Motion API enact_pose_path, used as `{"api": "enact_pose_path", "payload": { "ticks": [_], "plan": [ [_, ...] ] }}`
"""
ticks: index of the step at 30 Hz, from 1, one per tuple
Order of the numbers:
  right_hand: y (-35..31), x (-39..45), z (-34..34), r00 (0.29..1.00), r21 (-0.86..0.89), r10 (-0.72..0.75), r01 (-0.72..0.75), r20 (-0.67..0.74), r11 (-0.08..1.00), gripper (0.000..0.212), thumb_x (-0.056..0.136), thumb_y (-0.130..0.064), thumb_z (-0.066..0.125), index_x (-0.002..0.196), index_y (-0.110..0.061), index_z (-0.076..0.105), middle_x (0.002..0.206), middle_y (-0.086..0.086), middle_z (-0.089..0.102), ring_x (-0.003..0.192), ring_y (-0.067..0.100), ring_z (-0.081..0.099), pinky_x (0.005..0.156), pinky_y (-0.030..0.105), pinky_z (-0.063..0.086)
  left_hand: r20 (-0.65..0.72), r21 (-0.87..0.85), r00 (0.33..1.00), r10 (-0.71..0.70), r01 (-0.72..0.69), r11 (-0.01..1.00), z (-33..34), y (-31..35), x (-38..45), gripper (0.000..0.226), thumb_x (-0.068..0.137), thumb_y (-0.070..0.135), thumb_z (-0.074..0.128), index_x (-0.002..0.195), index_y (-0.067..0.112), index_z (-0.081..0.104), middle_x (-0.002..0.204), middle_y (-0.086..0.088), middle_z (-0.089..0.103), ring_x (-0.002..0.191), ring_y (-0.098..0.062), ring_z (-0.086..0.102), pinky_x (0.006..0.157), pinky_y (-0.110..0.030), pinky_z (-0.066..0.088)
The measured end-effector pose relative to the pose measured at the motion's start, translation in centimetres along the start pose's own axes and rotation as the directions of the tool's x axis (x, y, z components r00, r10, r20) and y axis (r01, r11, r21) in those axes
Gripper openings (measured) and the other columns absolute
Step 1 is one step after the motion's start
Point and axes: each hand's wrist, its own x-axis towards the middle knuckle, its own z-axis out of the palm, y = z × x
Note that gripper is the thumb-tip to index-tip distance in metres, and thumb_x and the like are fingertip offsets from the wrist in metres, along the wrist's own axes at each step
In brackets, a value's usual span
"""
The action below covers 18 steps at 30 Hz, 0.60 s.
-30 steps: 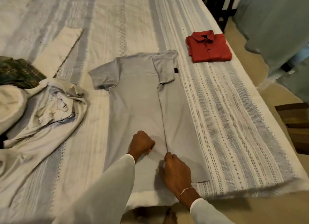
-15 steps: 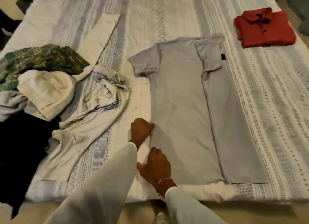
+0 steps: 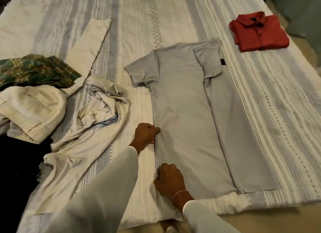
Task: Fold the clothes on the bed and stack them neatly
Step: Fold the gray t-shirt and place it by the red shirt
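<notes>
Cloth everywhere, all of it matt.

The grey T-shirt [image 3: 182, 121] is a smooth, thin knit lying nearly without creases; the folded red shirt [image 3: 258, 33] is a slightly coarser weave with dark buttons. The bed [image 3: 271, 111] wears a textured woven cover, ribbed with stitched patterns. The cream trousers [image 3: 33, 109] look heavier and stiffer, the pale crumpled shirt [image 3: 90, 128] limp and wrinkled, the green plaid cloth [image 3: 34, 69] soft.

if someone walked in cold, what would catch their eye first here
Likely the grey t-shirt spread flat mid-bed, its right side already folded in, with the left hand and right hand both gripping its left edge near the hem. Next, the folded red shirt at the far right, and the unfolded pile of clothes on the left.
</notes>
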Motion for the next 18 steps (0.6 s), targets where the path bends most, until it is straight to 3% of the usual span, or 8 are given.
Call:
{"api": "enact_pose_path", "payload": {
  "ticks": [4, 6, 8, 10, 12, 15, 18],
  "plan": [
    [0.7, -0.3, -1.7, 0.999, 0.204, 0.031, -0.037, 0.036, 0.978, 0.014, 0.082, -0.026, 0.071, 0.089, -0.015, 0.064, 0.092, 0.005, 0.069, 0.081, 0.019, 0.068, 0.072, 0.030, 0.058, -0.076, -0.063, 0.997, 0.021, -0.025, 0.998, 0.8, 1.8, 2.1, 0.011, 0.085, 0.012, 0.077, 0.081, 0.006, 0.068, 0.087, -0.016, 0.069, 0.071, -0.026, 0.066, 0.061, -0.036, 0.059],
    [1.7, -0.8, -3.3, 0.997, 0.353, 0.046, -0.067, 0.066, 0.933, 0.014, 0.082, -0.021, 0.074, 0.088, -0.012, 0.066, 0.081, 0.002, 0.070, 0.066, 0.011, 0.067, 0.063, 0.023, 0.057, -0.164, -0.086, 0.986, 0.042, -0.057, 0.995, 1.2, 3.0, 2.9, 0.009, 0.084, 0.014, 0.076, 0.091, 0.010, 0.072, 0.096, -0.015, 0.072, 0.078, -0.029, 0.069, 0.067, -0.040, 0.061],
    [3.4, -1.4, -5.2, 0.996, 0.436, 0.049, -0.075, 0.072, 0.897, 0.012, 0.082, -0.021, 0.075, 0.088, -0.014, 0.067, 0.076, -0.002, 0.068, 0.063, 0.006, 0.064, 0.063, 0.019, 0.055, -0.217, -0.096, 0.973, 0.078, -0.100, 0.990, 2.1, 4.3, 3.3, 0.018, 0.082, 0.017, 0.076, 0.099, 0.016, 0.074, 0.103, -0.011, 0.073, 0.088, -0.030, 0.071, 0.077, -0.043, 0.062],
    [5.3, -1.8, -6.7, 0.994, 0.520, 0.063, -0.101, 0.091, 0.848, 0.011, 0.082, -0.021, 0.075, 0.087, -0.017, 0.066, 0.073, -0.002, 0.068, 0.067, 0.011, 0.066, 0.073, 0.031, 0.061, -0.208, -0.138, 0.972, 0.108, -0.139, 0.981, 3.2, 5.8, 3.1, 0.030, 0.082, 0.016, 0.075, 0.111, 0.017, 0.073, 0.108, -0.009, 0.073, 0.090, -0.029, 0.071, 0.079, -0.044, 0.062],
    [7.5, -2.3, -8.0, 0.987, 0.620, 0.103, -0.160, 0.127, 0.768, 0.012, 0.083, -0.016, 0.075, 0.090, -0.013, 0.067, 0.070, 0.001, 0.068, 0.067, 0.017, 0.066, 0.071, 0.041, 0.063, -0.173, -0.148, 0.972, 0.158, -0.184, 0.972, 5.0, 7.2, 3.1, 0.046, 0.080, 0.018, 0.074, 0.125, 0.018, 0.069, 0.109, -0.011, 0.073, 0.089, -0.030, 0.072, 0.078, -0.045, 0.063],
    [10.3, -3.0, -9.8, 0.981, 0.662, 0.150, -0.194, 0.123, 0.724, 0.009, 0.087, -0.011, 0.074, 0.091, -0.008, 0.066, 0.068, 0.004, 0.067, 0.062, 0.016, 0.064, 0.057, 0.031, 0.056, -0.137, -0.066, 0.961, 0.241, -0.252, 0.966, 8.2, 8.3, 3.8, 0.067, 0.066, 0.034, 0.070, 0.132, 0.022, 0.066, 0.099, -0.012, 0.076, 0.090, -0.034, 0.073, 0.082, -0.048, 0.061],
    [13.3, -2.9, -10.6, 0.976, 0.632, 0.219, -0.179, 0.014, 0.755, 0.006, 0.091, -0.014, 0.071, 0.090, -0.012, 0.065, 0.073, 0.005, 0.069, 0.060, 0.014, 0.065, 0.055, 0.027, 0.055, -0.116, -0.039, 0.959, 0.257, -0.263, 0.964, 11.6, 9.1, 4.1, 0.072, 0.065, 0.037, 0.069, 0.136, 0.024, 0.063, 0.102, -0.013, 0.076, 0.087, -0.034, 0.073, 0.083, -0.048, 0.060]
  ]
}}
